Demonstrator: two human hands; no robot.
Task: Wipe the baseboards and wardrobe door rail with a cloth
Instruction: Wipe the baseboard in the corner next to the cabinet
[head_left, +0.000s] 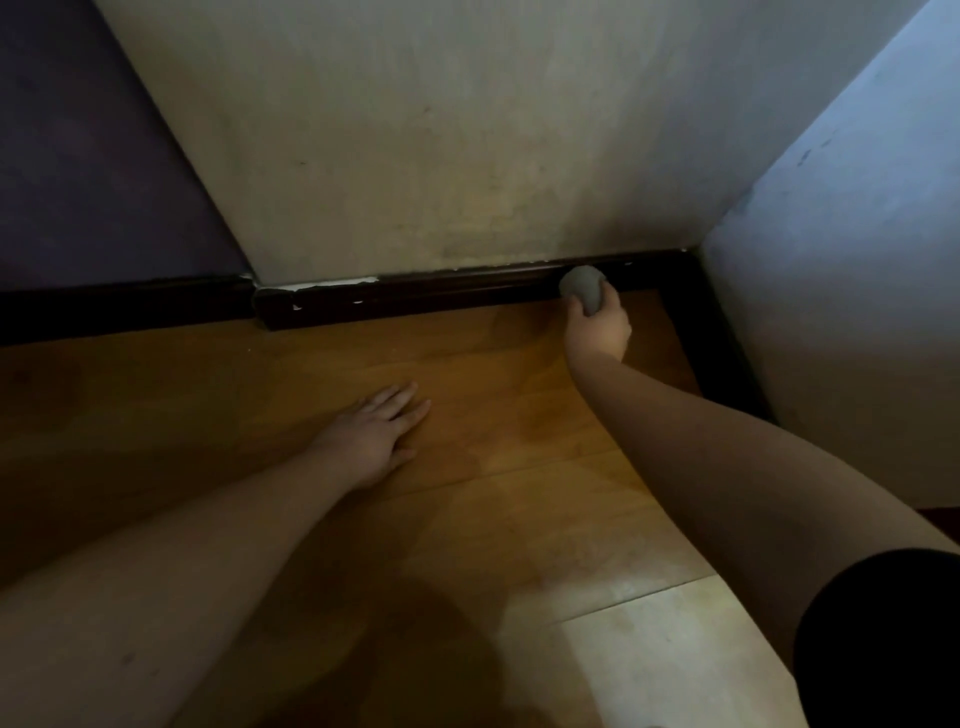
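Note:
A dark brown baseboard (415, 299) runs along the foot of the pale wall, with chipped white spots near its left part. My right hand (600, 325) grips a bunched grey cloth (582, 288) and holds it against the baseboard close to the right corner. My left hand (374, 439) lies flat on the wooden floor (467, 415), fingers straight and pointing toward the wall. No wardrobe door rail is in sight.
A purple wall section (93, 156) stands at the left with its own dark baseboard (124, 306). A bluish side wall (841, 260) closes the corner on the right, with baseboard (722, 343) along it. Bright light falls on the floor at lower right.

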